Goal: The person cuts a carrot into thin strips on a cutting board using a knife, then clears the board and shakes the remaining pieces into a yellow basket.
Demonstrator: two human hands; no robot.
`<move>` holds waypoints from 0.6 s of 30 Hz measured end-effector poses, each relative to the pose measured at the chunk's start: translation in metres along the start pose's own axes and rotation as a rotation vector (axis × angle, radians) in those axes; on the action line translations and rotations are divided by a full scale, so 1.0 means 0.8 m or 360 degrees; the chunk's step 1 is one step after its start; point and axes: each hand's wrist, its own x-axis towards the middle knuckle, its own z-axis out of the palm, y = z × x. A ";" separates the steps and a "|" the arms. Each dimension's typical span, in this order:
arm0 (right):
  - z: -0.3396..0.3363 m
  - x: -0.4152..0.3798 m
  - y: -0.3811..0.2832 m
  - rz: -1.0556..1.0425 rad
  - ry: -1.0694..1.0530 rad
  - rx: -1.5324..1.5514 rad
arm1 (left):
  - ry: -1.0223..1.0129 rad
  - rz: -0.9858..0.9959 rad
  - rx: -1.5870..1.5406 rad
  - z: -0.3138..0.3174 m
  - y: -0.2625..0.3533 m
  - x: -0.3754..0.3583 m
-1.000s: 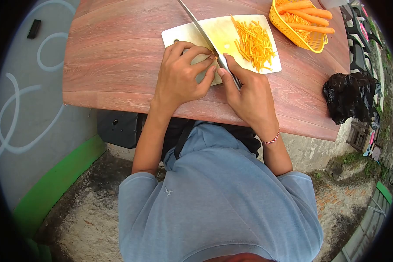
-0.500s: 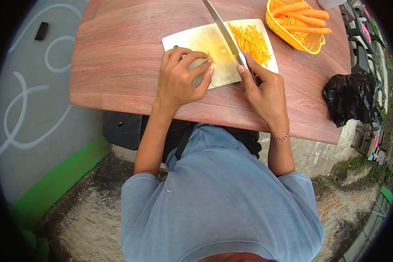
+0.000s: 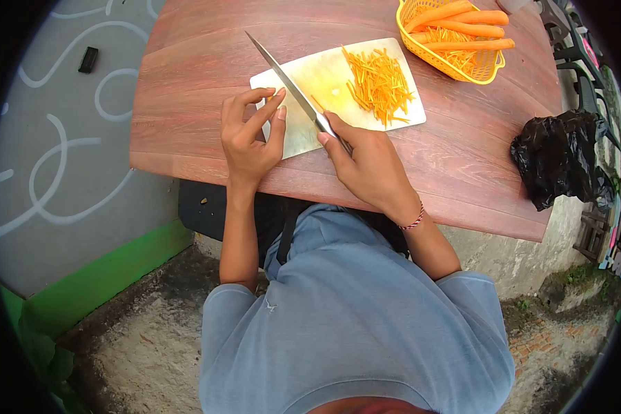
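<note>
My right hand is closed around the handle of a kitchen knife, its blade slanting up and left over the white cutting board. At the board's left edge my left hand has its fingers curled and pinched, with a small orange carrot piece just showing at the fingertips. A heap of carrot strips lies on the right half of the board. One loose strip and a pale bit lie near the middle, close to the blade.
A yellow plastic basket with whole peeled carrots and more strips stands at the upper right of the wooden table. A black plastic bag sits at the table's right edge. Dark chairs stand beyond it.
Both hands have moved left across the board, and the knife has swung leftward with the right hand. My left hand is now at the board's left edge. The view has shifted slightly.
</note>
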 end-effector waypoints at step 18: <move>-0.082 -0.018 0.002 -0.0247 0.0167 -0.0564 | -0.0267 0.0206 0.0289 -0.013 0.077 0.032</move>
